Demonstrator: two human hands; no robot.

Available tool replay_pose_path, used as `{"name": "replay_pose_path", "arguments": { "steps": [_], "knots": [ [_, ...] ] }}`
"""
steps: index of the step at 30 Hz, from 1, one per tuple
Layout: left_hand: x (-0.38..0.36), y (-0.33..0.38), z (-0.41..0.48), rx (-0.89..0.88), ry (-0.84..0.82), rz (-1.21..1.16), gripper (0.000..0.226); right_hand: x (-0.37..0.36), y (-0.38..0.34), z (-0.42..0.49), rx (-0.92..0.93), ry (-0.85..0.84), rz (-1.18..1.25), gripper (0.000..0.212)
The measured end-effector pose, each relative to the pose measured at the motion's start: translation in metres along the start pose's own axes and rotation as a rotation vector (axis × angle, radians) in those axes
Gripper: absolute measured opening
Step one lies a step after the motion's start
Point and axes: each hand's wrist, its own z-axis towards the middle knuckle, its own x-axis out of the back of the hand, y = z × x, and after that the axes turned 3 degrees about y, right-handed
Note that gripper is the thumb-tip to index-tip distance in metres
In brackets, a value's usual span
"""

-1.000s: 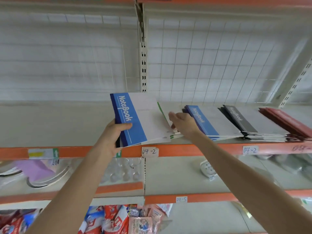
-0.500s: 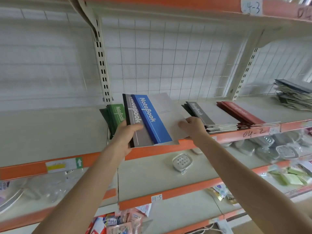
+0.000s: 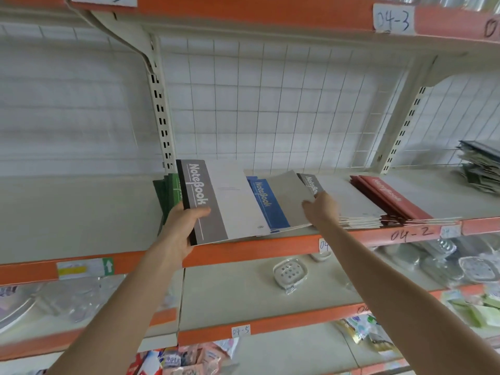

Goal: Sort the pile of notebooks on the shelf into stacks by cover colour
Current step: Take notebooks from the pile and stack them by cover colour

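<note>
My left hand (image 3: 181,226) grips a grey-spined notebook (image 3: 216,201) by its lower left corner, thumb on the cover, held tilted over the shelf edge. Behind it a green stack (image 3: 169,190) lies on the shelf (image 3: 81,212). My right hand (image 3: 320,209) rests palm down, fingers straight, on the pale cover of a blue-spined notebook (image 3: 273,203) atop the blue stack. Right of it sit a grey stack (image 3: 349,204) and a red stack (image 3: 392,201).
An untidy pile of notebooks (image 3: 481,166) lies at the far right of the shelf. A wire grid backs the shelf, with slotted uprights (image 3: 162,117) between bays. The orange shelf edge (image 3: 270,247) carries paper labels. Lower shelves hold soap dishes (image 3: 289,273) and packaged goods.
The blue notebook left my left hand's bundle and now lies on the blue stack under my right hand. My left hand keeps only the grey notebook. The camera view shifted right.
</note>
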Motion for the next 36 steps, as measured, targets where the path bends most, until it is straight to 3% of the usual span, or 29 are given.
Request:
{"name": "replay_pose_path", "arguments": {
  "steps": [6, 15, 20, 27, 29, 32, 36],
  "knots": [
    [-0.008, -0.001, 0.000, -0.017, -0.004, -0.001, 0.029, -0.012, -0.004, -0.009, 0.202, -0.006, -0.260, 0.027],
    [-0.062, -0.011, 0.003, -0.009, -0.114, 0.037, 0.029, 0.023, 0.034, -0.008, 0.348, 0.004, -0.375, 0.037],
    [-0.120, -0.026, 0.011, -0.013, -0.206, 0.093, 0.034, 0.056, 0.081, 0.006, 0.356, -0.008, -0.496, 0.042],
    [-0.213, -0.041, 0.038, -0.101, -0.211, 0.173, 0.036, 0.100, 0.137, 0.029, 0.279, 0.038, -0.493, 0.040],
    [-0.232, -0.050, 0.046, -0.223, -0.158, 0.331, 0.051, 0.108, 0.147, 0.034, 0.268, 0.039, -0.471, 0.039],
    [-0.252, -0.062, 0.049, -0.453, -0.094, 0.762, 0.074, 0.116, 0.158, 0.038, 0.280, 0.021, -0.449, 0.040],
    [-0.263, -0.081, 0.040, -0.748, -0.019, 1.346, 0.042, 0.119, 0.168, 0.042, 0.324, 0.013, -0.435, 0.037]
  ]
}}
